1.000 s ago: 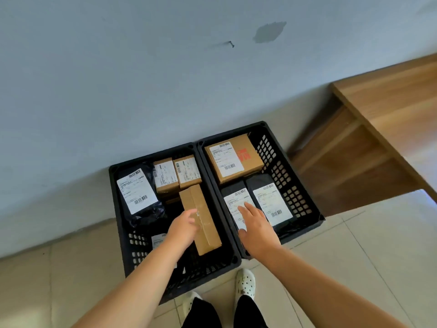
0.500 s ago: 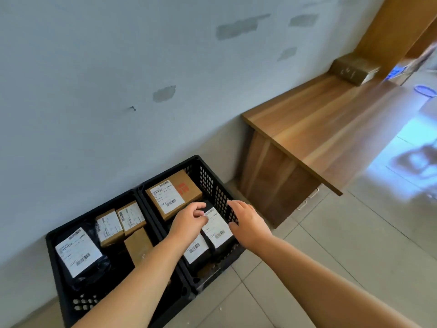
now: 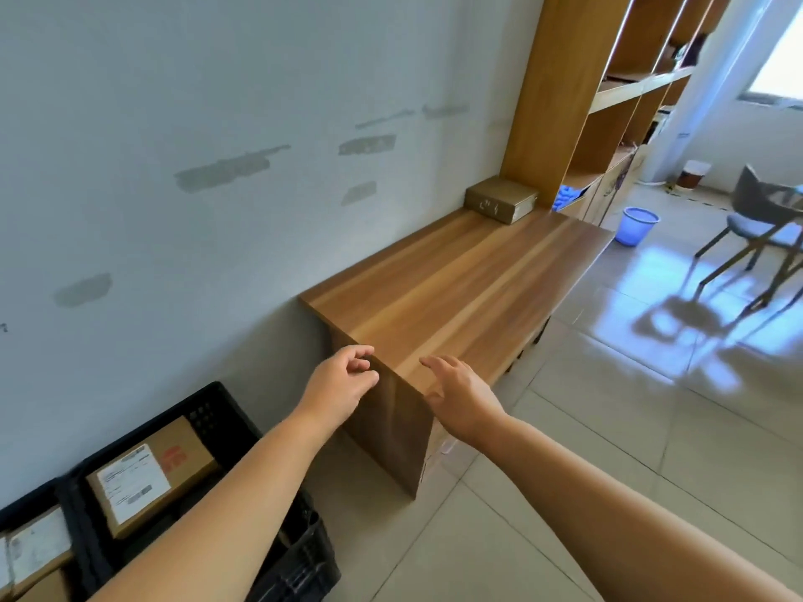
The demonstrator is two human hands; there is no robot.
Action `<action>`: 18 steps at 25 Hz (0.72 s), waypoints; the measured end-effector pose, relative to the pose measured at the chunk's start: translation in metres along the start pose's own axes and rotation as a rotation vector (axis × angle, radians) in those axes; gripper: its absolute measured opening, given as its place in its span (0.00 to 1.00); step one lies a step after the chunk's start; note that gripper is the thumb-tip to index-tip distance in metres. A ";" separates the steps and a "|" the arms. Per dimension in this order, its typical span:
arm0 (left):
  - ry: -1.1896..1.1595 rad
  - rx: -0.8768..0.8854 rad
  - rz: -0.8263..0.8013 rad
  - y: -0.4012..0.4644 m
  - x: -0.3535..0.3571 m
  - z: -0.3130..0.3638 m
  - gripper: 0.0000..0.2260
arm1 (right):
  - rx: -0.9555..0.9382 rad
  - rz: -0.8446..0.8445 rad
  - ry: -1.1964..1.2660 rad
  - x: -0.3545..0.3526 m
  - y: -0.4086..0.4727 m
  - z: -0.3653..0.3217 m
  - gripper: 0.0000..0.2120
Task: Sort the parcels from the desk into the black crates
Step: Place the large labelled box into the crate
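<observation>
tan taped parcel [image 3: 500,203] sits on desk [image 3: 456,288]; left grip [image 3: 336,386] loosely curled, right grip [image 3: 460,395] spread, both empty.

It looked like an office: a long wooden worktop [image 3: 456,288] stood by a plain wall, with tall shelves [image 3: 617,84], a grey chair [image 3: 756,219] and a shiny tiled floor [image 3: 608,449].

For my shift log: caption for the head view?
Both hands, left and right, empty, reach over the desk toward one remaining parcel; crates sit lower left.
</observation>
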State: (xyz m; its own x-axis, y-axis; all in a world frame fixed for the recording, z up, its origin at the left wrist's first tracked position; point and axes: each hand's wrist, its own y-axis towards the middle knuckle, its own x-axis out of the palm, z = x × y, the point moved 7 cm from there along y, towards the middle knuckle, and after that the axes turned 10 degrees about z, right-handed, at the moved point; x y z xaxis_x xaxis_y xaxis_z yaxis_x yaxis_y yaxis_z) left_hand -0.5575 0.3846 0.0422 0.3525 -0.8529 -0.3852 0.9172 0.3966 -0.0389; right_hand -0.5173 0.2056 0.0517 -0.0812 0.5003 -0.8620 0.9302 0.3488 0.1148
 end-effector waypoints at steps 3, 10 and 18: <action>0.002 0.037 -0.013 0.024 0.050 0.038 0.12 | 0.022 0.049 0.000 -0.049 0.025 0.051 0.25; -0.031 0.101 -0.101 0.108 0.158 0.100 0.11 | 0.069 0.140 -0.041 -0.117 0.102 0.158 0.23; -0.178 0.012 -0.170 0.235 0.277 0.147 0.08 | 0.221 0.145 -0.057 -0.179 0.212 0.268 0.23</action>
State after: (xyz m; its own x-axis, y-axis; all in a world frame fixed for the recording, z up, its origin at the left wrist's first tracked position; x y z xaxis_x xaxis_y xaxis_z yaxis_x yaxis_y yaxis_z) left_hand -0.2168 0.1918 0.0619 0.2192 -0.9539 -0.2051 0.9679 0.2391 -0.0777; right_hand -0.2092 -0.0223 0.0983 0.0736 0.4848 -0.8715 0.9867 0.0919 0.1344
